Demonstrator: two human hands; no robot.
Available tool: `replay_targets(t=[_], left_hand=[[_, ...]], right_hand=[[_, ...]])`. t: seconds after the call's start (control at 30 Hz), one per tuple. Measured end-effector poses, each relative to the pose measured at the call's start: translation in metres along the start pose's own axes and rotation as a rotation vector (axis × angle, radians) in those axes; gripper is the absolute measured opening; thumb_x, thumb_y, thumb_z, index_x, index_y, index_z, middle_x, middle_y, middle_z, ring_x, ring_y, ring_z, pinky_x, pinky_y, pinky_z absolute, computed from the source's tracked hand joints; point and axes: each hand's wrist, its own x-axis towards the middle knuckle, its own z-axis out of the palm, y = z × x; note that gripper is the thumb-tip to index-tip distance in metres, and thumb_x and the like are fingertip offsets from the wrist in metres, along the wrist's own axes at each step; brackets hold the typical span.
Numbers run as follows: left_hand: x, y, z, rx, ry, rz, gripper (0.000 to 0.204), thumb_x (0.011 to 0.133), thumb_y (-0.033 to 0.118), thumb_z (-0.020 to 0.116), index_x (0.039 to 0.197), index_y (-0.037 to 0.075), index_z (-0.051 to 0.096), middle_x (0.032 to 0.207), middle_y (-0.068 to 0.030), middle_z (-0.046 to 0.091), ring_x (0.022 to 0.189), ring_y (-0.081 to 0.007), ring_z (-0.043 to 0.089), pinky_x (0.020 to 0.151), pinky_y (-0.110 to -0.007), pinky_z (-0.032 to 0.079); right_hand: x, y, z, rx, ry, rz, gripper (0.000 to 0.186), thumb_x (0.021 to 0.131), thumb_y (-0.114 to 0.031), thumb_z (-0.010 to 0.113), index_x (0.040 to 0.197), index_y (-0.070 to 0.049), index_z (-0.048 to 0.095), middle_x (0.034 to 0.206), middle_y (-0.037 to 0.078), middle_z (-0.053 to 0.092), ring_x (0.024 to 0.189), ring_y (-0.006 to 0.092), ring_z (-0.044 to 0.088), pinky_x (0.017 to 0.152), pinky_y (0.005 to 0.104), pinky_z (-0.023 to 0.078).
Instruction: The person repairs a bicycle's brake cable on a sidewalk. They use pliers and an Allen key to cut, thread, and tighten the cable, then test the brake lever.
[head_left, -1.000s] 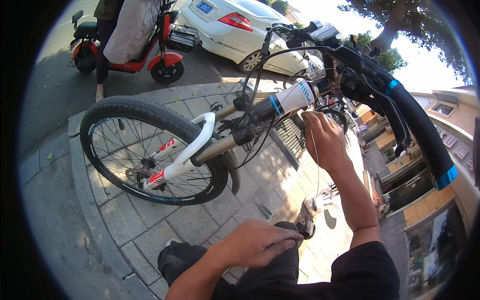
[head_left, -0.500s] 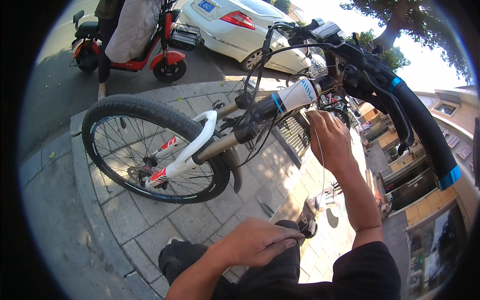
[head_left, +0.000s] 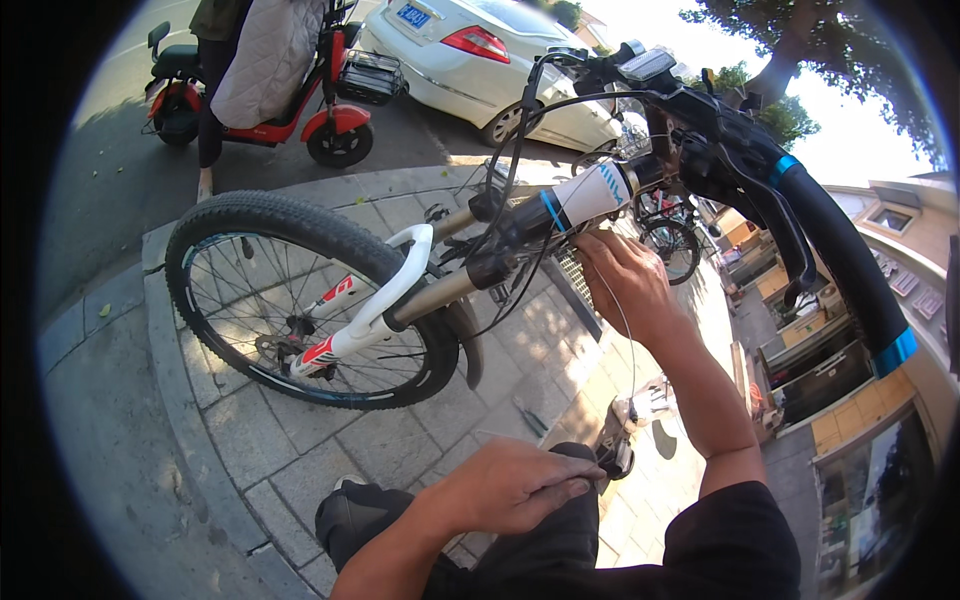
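A bicycle leans across the view: black tyre, white fork, dark frame tube with white-and-blue band, and black handlebar with brake lever. My right hand is closed on a thin cable just under the frame tube, fingertips partly hidden at the frame. My left hand is low over my dark-trousered leg, fingers pinched around the cable's lower part, which is hard to make out. Pliers lie on the pavement beyond it.
A paved sidewalk meets a road at the curb. A person stands by a red scooter; a white car is parked behind. Other bicycles, shopfronts and a tree are at the right.
My right hand first shifted slightly right, then moved left along the underside of the frame tube, taking the cable with it. My left hand stays in place.
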Motion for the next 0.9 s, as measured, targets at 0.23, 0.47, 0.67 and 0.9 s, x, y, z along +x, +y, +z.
replay_targets(t=[0.23,0.47,0.67,0.9], left_hand=[[0.000,-0.001,-0.001,0.038,-0.019,0.002,0.027,0.102,0.025,0.066,0.124,0.013,0.075,0.091,-0.0124,0.076,0.081,-0.0345,0.072,0.069,-0.042,0.054],[0.003,-0.006,0.009,0.013,0.026,0.058,0.029,0.106,0.023,0.064,0.129,0.008,0.073,0.093,-0.0122,0.077,0.079,-0.0262,0.074,0.070,-0.037,0.055],[0.002,-0.007,0.016,-0.024,0.059,-0.180,0.032,0.111,0.029,0.058,0.130,0.007,0.072,0.080,-0.0083,0.069,0.069,-0.0158,0.067,0.066,-0.034,0.052],[0.008,-0.020,0.019,0.428,0.137,-0.331,0.033,0.111,0.031,0.054,0.130,0.010,0.070,0.083,-0.0126,0.071,0.079,-0.0266,0.071,0.075,-0.042,0.054]], right_hand=[[0.000,0.003,0.028,0.064,0.205,0.031,0.027,0.093,0.001,0.071,0.118,-0.002,0.066,0.106,0.016,0.071,0.089,0.0367,0.071,0.076,0.0453,0.058],[-0.010,0.041,0.035,-0.056,0.093,0.109,0.037,0.093,0.000,0.064,0.130,0.000,0.062,0.116,0.022,0.069,0.100,0.0434,0.071,0.081,0.0506,0.058],[-0.006,0.038,0.041,-0.159,-0.038,0.095,0.034,0.091,-0.004,0.061,0.124,0.003,0.061,0.112,0.021,0.071,0.097,0.0401,0.071,0.081,0.0510,0.056],[-0.047,0.015,0.053,0.119,0.184,0.279,0.018,0.101,-0.010,0.057,0.113,0.000,0.067,0.101,0.021,0.073,0.092,0.0423,0.072,0.077,0.0507,0.057]])
